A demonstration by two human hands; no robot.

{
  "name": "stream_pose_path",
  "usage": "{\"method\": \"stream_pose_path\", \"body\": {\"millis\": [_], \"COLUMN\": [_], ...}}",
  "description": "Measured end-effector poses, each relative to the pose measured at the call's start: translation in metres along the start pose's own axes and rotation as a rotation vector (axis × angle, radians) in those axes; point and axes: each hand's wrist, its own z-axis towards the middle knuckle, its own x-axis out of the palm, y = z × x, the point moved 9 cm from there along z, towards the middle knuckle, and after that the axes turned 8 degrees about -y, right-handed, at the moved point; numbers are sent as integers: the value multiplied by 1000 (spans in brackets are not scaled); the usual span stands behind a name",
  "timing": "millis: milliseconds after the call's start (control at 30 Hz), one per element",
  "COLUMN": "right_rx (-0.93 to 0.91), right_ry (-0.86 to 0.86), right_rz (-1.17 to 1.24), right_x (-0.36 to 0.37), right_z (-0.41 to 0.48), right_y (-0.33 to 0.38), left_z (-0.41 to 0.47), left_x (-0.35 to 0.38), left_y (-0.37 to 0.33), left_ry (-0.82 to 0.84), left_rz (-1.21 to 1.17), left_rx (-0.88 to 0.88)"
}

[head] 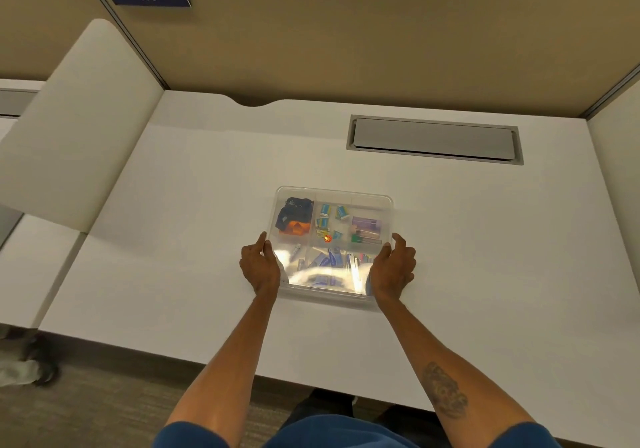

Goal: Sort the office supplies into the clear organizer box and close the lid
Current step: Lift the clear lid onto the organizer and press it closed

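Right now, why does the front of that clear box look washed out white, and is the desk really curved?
Head view: light glares off the top of the clear organizer box, between the left hand and right hand, hiding the front compartments. Head view: the wide-angle lens bows the desk edges, likely straight. Head view: the bottom-left corner is blurred.

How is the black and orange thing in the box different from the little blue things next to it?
The black and orange bundle is one big lump; the blue packets are several small pieces. The bundle fills the far-left compartment; the packets lie scattered in the middle one. Both are inside the clear box.
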Motion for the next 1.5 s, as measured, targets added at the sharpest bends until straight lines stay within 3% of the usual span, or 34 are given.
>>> {"method": "stream_pose_path", "body": {"millis": [200,367,433,600,800,1267,1500], "right_rx": [-96,-601,-701,-688,-712,-724,-644], "right_ry": [-35,53,109,179,161,143,160], "right_rz": [-1,-141,-193,-367,-484,-493,-506], "right_x": [-3,13,26,47,47,42,45], "right_z": [-1,-7,-7,-10,-14,-18,-8], "right_y": [10,40,43,35,33,39,39], "left_z": [-1,-4,-3,-4,-15,-22,-19], "left_x": [2,23,33,52,52,50,55], "left_y": [-10,-36,-43,-38,-39,-46,-46], "left_ry": [29,127,170,276,249,203,212], "left_rz": [91,158,176,227,429,587,613], "left_rx": [74,369,475,416,538,541,579]}}
